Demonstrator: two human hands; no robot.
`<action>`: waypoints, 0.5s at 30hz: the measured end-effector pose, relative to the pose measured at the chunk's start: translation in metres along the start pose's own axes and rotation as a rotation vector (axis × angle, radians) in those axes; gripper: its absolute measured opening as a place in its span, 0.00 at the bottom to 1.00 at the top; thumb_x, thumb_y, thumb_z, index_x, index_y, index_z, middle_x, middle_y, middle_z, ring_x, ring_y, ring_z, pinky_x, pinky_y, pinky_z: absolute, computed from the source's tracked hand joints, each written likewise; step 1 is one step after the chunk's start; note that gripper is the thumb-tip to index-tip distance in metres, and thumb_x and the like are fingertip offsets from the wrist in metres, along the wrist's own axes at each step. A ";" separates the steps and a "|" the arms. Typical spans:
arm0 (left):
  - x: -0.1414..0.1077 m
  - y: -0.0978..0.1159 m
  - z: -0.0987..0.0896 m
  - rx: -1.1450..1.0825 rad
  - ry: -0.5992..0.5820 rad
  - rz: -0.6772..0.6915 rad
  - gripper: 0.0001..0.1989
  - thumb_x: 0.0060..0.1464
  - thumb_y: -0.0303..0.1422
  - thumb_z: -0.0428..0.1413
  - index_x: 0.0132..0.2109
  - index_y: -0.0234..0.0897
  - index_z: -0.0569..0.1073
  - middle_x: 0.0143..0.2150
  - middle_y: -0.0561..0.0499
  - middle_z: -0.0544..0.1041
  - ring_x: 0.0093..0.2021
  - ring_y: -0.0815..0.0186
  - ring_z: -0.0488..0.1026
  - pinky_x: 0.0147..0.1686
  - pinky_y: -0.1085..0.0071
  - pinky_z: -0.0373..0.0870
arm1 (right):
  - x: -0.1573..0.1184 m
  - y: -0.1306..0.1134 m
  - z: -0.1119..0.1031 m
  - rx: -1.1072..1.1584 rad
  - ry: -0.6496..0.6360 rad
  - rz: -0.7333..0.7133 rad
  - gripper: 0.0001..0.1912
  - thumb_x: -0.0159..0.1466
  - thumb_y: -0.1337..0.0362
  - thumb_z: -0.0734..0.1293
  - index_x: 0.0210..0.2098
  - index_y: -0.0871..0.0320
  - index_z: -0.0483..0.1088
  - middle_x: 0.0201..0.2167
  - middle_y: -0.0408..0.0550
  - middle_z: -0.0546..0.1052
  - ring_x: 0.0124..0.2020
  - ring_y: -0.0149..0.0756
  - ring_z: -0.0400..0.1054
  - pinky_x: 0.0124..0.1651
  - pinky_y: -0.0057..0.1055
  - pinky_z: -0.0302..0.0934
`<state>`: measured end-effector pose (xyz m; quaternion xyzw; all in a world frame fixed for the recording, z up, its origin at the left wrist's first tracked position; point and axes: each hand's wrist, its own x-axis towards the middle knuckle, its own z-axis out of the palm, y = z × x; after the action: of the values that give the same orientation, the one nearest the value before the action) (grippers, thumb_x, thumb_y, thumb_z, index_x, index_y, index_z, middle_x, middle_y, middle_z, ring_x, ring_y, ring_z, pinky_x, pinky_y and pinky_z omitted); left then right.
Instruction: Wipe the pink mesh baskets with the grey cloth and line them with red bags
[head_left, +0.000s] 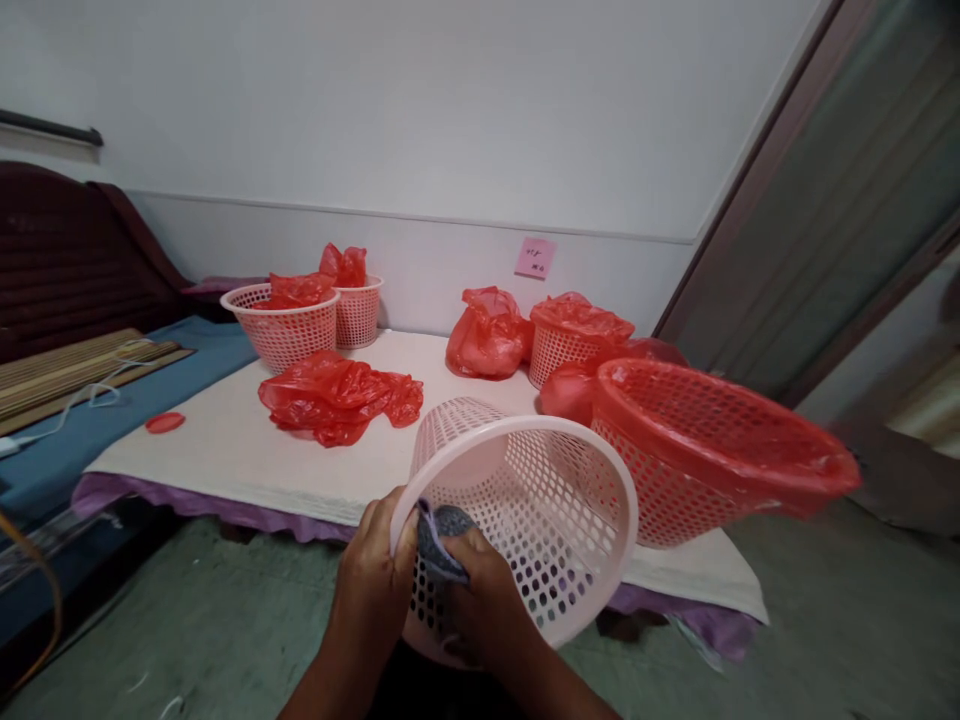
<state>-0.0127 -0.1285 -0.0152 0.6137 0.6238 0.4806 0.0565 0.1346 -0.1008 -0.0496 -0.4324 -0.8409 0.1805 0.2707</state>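
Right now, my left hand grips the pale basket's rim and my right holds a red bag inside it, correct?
Not quite: the head view shows your right hand holding a grey cloth inside the pale basket, not a red bag. Your left hand does grip the rim.

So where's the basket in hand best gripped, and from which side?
Probably by the rim of the basket, from the left, where the left hand grips: it's a solid band, and the basket opens toward the camera, leaving the right hand room for the cloth.
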 end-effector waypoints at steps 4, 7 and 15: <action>0.002 0.000 -0.002 0.010 -0.014 0.014 0.15 0.61 0.34 0.45 0.53 0.38 0.68 0.47 0.45 0.75 0.49 0.61 0.72 0.49 0.63 0.68 | 0.013 -0.012 0.019 -0.064 0.007 -0.081 0.14 0.58 0.74 0.61 0.42 0.56 0.69 0.35 0.47 0.70 0.36 0.36 0.64 0.36 0.29 0.59; 0.001 -0.005 -0.005 0.012 -0.020 0.000 0.15 0.61 0.34 0.46 0.52 0.38 0.68 0.47 0.45 0.75 0.48 0.61 0.72 0.49 0.64 0.68 | 0.028 0.013 0.026 -0.347 -0.096 -0.110 0.13 0.61 0.70 0.62 0.44 0.56 0.70 0.37 0.51 0.72 0.38 0.41 0.65 0.36 0.33 0.59; -0.019 -0.001 0.004 0.034 -0.124 -0.017 0.17 0.60 0.35 0.46 0.55 0.41 0.65 0.45 0.46 0.75 0.45 0.59 0.75 0.44 0.62 0.72 | 0.075 0.084 0.025 -0.363 -0.090 0.198 0.15 0.66 0.60 0.62 0.50 0.60 0.67 0.50 0.53 0.71 0.49 0.43 0.66 0.50 0.45 0.61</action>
<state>-0.0064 -0.1413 -0.0282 0.6379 0.6323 0.4307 0.0887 0.1360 0.0066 -0.0924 -0.5459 -0.8244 0.0711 0.1313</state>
